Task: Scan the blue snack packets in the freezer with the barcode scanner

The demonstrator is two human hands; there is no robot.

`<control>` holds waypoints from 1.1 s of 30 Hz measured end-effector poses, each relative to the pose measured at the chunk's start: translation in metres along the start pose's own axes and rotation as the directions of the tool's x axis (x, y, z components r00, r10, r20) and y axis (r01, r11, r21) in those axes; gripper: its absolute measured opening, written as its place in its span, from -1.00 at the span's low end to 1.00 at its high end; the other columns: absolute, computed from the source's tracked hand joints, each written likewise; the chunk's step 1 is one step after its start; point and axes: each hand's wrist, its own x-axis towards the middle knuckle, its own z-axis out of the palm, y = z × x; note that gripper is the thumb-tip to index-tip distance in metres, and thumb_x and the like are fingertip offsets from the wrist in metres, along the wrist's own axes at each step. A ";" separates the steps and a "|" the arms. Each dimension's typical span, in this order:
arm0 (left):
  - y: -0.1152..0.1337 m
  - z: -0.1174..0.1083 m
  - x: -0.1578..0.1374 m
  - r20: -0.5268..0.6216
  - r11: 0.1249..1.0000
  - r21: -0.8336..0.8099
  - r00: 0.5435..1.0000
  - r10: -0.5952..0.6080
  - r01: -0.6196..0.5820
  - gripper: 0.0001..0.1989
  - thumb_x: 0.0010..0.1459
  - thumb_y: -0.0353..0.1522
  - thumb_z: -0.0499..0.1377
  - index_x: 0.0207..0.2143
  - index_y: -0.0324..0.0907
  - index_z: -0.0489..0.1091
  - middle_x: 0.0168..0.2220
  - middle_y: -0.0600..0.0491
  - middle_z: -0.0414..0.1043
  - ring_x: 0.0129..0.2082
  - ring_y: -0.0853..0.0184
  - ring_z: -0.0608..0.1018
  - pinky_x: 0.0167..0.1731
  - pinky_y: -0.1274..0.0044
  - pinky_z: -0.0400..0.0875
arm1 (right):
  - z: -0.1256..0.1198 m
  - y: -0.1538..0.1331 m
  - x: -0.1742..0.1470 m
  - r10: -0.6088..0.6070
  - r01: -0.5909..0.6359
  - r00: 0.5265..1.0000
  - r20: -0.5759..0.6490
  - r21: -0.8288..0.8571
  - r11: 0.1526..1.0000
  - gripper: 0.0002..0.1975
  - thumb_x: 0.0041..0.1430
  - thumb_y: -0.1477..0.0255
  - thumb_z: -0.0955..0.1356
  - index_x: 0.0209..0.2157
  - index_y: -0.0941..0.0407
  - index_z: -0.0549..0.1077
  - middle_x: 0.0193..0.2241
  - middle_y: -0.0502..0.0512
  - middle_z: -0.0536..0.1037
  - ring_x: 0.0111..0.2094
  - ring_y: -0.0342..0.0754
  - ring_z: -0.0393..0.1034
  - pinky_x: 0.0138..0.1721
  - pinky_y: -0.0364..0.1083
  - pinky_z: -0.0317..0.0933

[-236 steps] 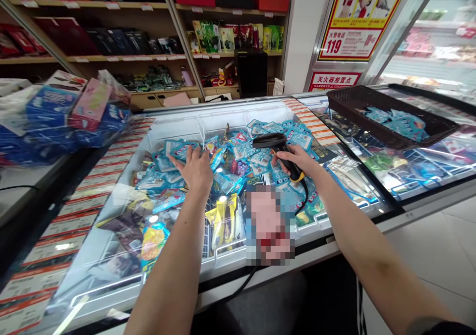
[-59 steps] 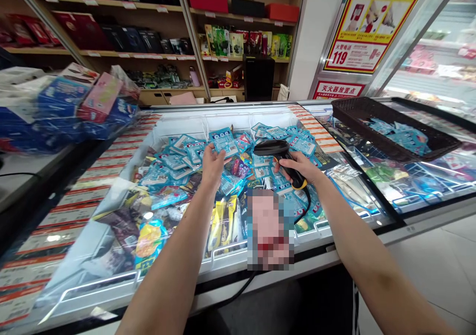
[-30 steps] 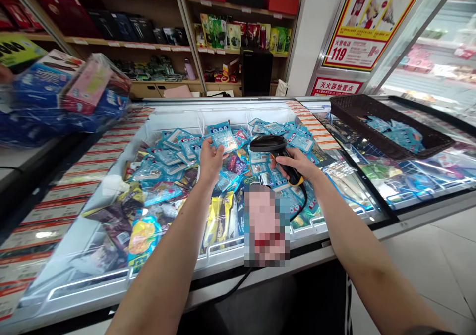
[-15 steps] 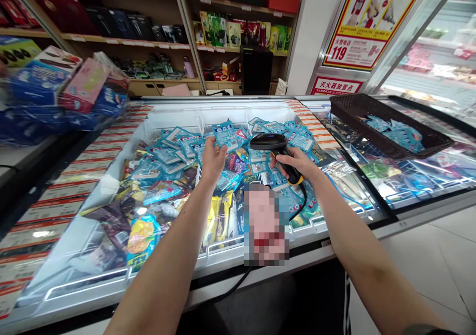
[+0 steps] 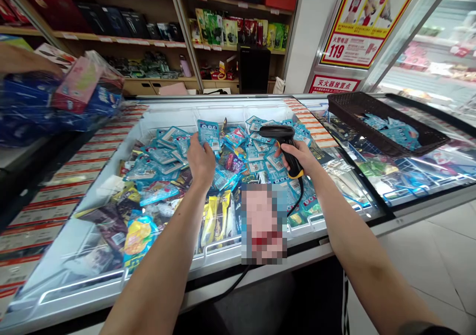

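Observation:
My left hand (image 5: 201, 160) is closed on a flat blue packet (image 5: 208, 135) with a printed label and barcode, raised at the left of centre over the chest freezer (image 5: 167, 111). In my right hand (image 5: 299, 155) is a black barcode scanner (image 5: 277, 133), gripped by its handle, with its head pointing left toward the packet but apart from it. A black cable hangs from the handle. Many similar blue packets (image 5: 170, 151) lie spread beneath both hands, above colourful ice-cream wrappers (image 5: 219, 213). A pixelated patch hides an area at the front edge.
A dark woven basket (image 5: 427, 146) with more blue packets rests on the freezer's right part. At left, another person's arm (image 5: 28, 60) reaches over wrapped boxes (image 5: 74, 89). Shelves (image 5: 148, 40) with goods stand behind. Price-tag strips (image 5: 55, 181) run along the left.
My left hand has moved left with the blue packet, away from the scanner. The scanner has shifted slightly right. The other person's arm has come into view over the boxes at left.

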 end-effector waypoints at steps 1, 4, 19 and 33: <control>0.003 -0.003 0.000 -0.031 0.997 0.076 0.999 0.007 -0.004 -0.54 0.24 -0.26 0.06 0.14 -0.25 0.23 0.01 -0.25 0.35 0.16 -0.06 0.36 0.23 0.06 0.12 | -0.002 0.000 0.001 0.003 -0.003 1.000 -0.017 0.007 1.000 -0.57 0.06 0.07 0.42 -0.21 0.12 0.43 -0.35 0.08 0.57 -0.65 -0.20 0.29 -0.70 -0.17 0.21; 0.016 -0.008 -0.004 -0.085 0.969 0.244 0.995 0.042 -0.020 -0.46 0.20 -0.29 0.11 0.21 -0.28 0.18 0.21 -0.35 0.16 0.27 -0.13 0.19 0.26 0.01 -0.01 | -0.005 0.000 0.002 0.020 -0.019 0.998 -0.054 0.024 1.000 -0.58 0.02 0.06 0.44 -0.24 0.10 0.43 -0.38 0.07 0.57 -0.65 -0.19 0.28 -0.70 -0.15 0.21; 0.006 -0.002 -0.014 0.201 0.841 0.448 0.950 0.237 -0.304 -0.73 0.26 -0.38 0.00 -0.23 -0.01 0.51 -0.02 -0.02 0.51 0.23 0.09 0.30 0.30 0.00 -0.46 | -0.031 0.001 0.002 0.086 -0.086 0.989 -0.122 0.001 0.996 -0.58 0.03 0.11 0.45 -0.20 0.13 0.49 -0.37 0.11 0.58 -0.64 -0.15 0.33 -0.73 -0.15 0.24; 0.034 0.041 -0.020 0.499 0.926 0.257 0.859 0.119 -0.277 -0.49 0.27 -0.06 0.00 0.05 -0.19 0.44 -0.05 -0.15 0.54 0.02 0.04 0.51 0.17 0.17 0.18 | -0.026 0.001 0.001 0.087 -0.088 0.994 -0.066 -0.007 0.996 -0.62 0.03 0.10 0.46 -0.25 0.10 0.49 -0.40 0.10 0.59 -0.65 -0.14 0.31 -0.73 -0.12 0.26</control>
